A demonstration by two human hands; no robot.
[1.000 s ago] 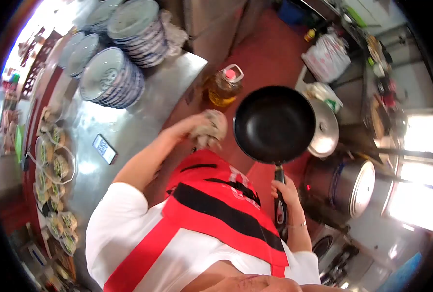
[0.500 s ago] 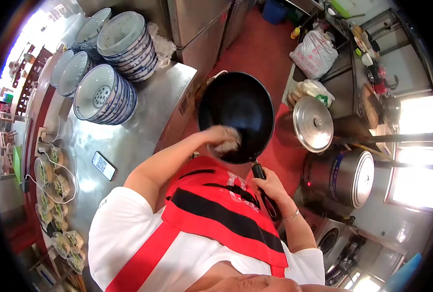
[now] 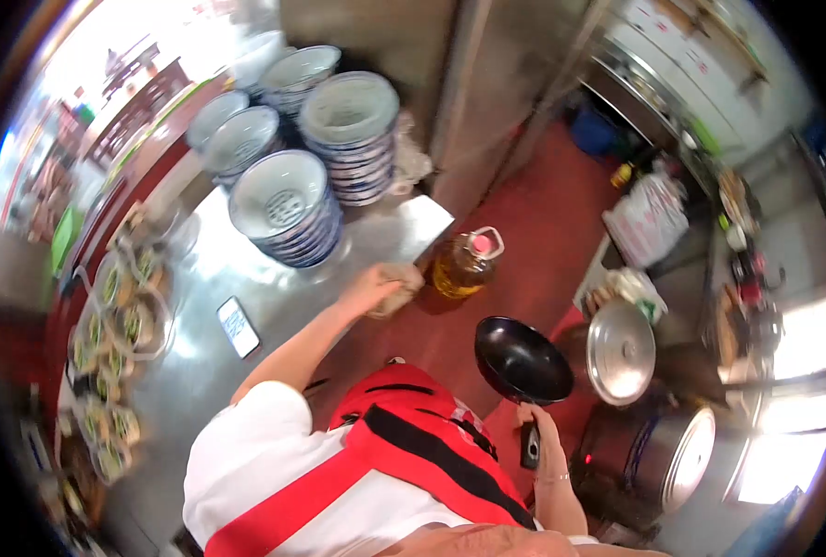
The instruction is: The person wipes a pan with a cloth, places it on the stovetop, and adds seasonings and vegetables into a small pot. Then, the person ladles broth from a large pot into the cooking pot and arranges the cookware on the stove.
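Observation:
A crumpled greyish-brown cloth [image 3: 398,290] is bunched in my left hand [image 3: 367,288], beside the edge of the steel counter [image 3: 200,371]. My right hand [image 3: 545,429] is closed around the handle of a black wok [image 3: 522,360]. The wok is held out over the red floor, tilted so that its dark inside shows. Just beyond the cloth stands a large jug of amber oil [image 3: 459,269] with a pink-red cap. The lower part of that jug is partly hidden.
Stacks of blue-and-white bowls [image 3: 288,209], a phone [image 3: 238,327] and several filled clear tubs [image 3: 107,353] are on the counter. To the right are a lidded pot [image 3: 621,353], a large steel pot [image 3: 650,450] and a white plastic bag [image 3: 650,218].
My left hand has left the wok's inside and moved left to the counter edge with the cloth. The wok has moved right and down in my right hand. The oil jug has come into sight.

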